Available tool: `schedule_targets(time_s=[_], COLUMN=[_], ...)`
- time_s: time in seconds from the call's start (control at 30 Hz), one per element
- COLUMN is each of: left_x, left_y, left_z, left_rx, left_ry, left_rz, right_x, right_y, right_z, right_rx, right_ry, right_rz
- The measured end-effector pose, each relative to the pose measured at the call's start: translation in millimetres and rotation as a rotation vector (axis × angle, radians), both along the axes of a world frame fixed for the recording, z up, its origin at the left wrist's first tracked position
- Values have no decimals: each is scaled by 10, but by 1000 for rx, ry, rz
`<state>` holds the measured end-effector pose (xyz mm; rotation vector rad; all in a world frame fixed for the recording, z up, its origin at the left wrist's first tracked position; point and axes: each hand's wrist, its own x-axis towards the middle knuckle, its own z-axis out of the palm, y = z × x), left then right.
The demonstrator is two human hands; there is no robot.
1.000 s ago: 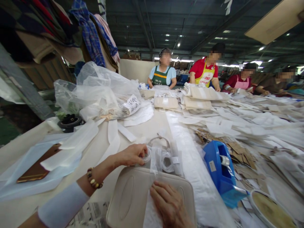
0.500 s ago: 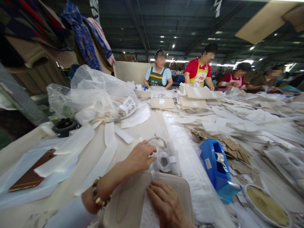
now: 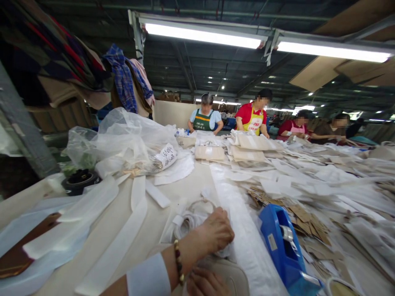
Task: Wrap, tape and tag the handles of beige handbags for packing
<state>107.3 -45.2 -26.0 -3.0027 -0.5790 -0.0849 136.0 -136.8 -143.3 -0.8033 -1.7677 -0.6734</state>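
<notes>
The left hand (image 3: 216,232) was curled tight on the cords (image 3: 187,222), low in the middle. The right hand (image 3: 204,283) lay on the case (image 3: 239,281) at the bottom edge; I cannot tell its grip. A tape holder (image 3: 277,242) sat lower right.

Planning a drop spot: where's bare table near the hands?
The table lies bare between the white strips and the long plastic sheet, ahead of the left hand. Right of the tape dispenser it is crowded with paper scraps.
</notes>
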Motion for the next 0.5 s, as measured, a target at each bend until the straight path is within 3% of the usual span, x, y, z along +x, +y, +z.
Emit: schedule_targets(time_s=[0.1, 0.2, 0.27, 0.37, 0.5], left_x=[110, 2, -234, -730, -1254], left_y=[57, 186, 205, 46, -322], left_z=[43, 73, 94, 57, -250], left_rx=[-76, -157, -182, -182, -222], left_ry=[-14, -47, -97, -197, -453], left_rz=[27, 133, 180, 188, -86], right_x=[89, 170, 200, 204, 157], right_y=[-177, -298, -331, -339, -350], right_z=[245, 413, 432, 390, 395], right_rx=[-265, -462, -508, -520, -473], right_ry=[-118, -175, -192, -194, -198], right_rz=[75, 119, 126, 137, 109])
